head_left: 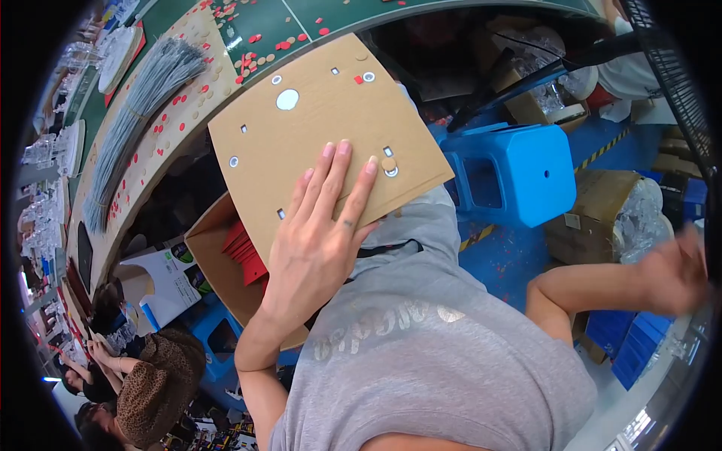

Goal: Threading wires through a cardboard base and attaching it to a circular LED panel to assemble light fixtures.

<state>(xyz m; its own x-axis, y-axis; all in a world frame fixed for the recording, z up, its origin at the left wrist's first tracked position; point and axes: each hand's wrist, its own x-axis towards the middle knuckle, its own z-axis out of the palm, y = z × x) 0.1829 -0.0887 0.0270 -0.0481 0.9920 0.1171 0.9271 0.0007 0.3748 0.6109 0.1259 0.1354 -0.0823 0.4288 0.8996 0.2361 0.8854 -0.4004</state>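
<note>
A square brown cardboard sheet [316, 109] with several punched round and rectangular holes rests across my lap. White shows through the holes. My left hand [320, 225] lies flat on its lower part, fingers stretched out and a little apart. A tan disc and a small red scrap sit loose on the cardboard. Far out to the right, my right hand [677, 274] is raised away from the sheet. Motion smears its fingers, so what they hold, if anything, does not show.
Bundled grey wire-like strands [139, 124] lie on the curved table edge among red and tan discs. A blue stool [530, 173] stands right of my lap. Left of me is an open carton [210, 233] with red pieces. Boxes of clear plastic [602, 214] and other people are around.
</note>
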